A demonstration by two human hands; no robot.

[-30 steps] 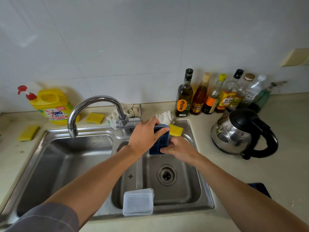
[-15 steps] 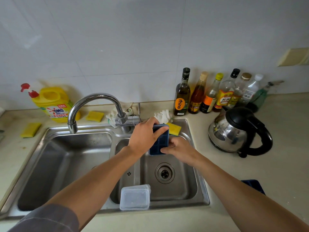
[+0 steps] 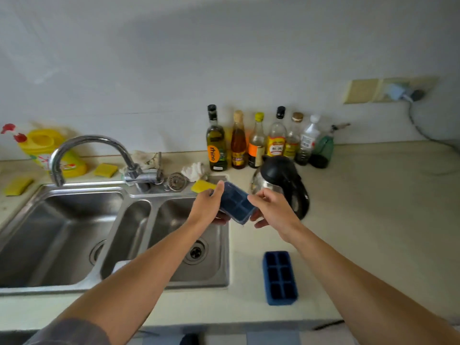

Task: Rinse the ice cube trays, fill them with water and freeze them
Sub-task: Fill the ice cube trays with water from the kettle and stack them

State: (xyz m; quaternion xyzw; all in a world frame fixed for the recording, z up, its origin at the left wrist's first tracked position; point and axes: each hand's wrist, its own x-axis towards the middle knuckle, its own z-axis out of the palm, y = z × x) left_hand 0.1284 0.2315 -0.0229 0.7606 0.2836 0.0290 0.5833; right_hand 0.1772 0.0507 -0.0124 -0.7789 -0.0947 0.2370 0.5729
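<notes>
Head: hands grip blue tray.

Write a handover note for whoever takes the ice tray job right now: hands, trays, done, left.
Left hand grips the far-left end of the held ice tray; right hand pinches its near-right end. The tray is tilted above the right rim of the sink, in front of the kettle.
Second ice tray lies cells up on the counter, right of the sink.
Done: cannot tell whether either was rinsed; no water shows at the faucet.
Left: fill both, then freeze.
</notes>
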